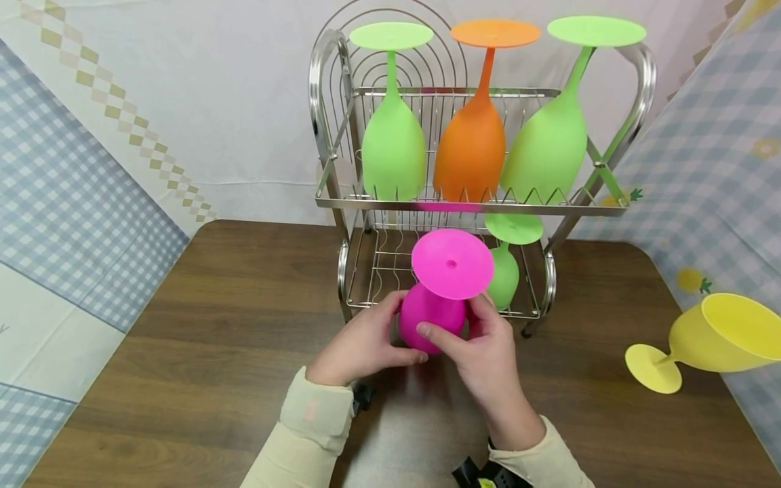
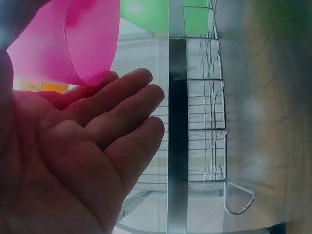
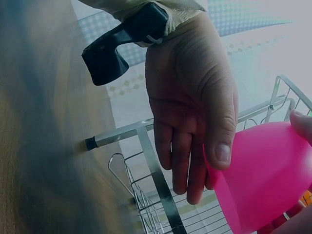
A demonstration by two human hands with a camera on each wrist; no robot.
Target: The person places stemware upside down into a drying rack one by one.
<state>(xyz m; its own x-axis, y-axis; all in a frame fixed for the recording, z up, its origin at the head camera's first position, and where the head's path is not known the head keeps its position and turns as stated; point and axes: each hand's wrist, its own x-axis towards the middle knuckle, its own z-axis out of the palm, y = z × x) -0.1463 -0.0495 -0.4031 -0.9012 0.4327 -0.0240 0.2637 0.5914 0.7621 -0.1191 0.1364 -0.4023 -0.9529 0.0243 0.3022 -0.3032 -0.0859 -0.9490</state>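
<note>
A pink goblet [image 1: 452, 268] is upside down in front of the rack, foot up and rim toward the table. On one side my left hand [image 1: 366, 337] holds its bowl between thumb and fingers. My right hand [image 1: 488, 349] grips the other side, thumb across the bowl near the rim. In the left wrist view, the left hand's lower fingers [image 2: 131, 112] stretch out below the pink bowl [image 2: 92, 39]. The right wrist view has the right thumb lying on the pink bowl [image 3: 268, 170], with the fingers partly behind it.
The two-tier metal rack [image 1: 470, 207] carries upside-down goblets on top: green [image 1: 393, 146], orange [image 1: 470, 149] and green [image 1: 549, 146]. A smaller green goblet [image 1: 504, 274] stands inverted on the lower tier. At the right, a yellow goblet [image 1: 698, 335] lies on its side by the table edge.
</note>
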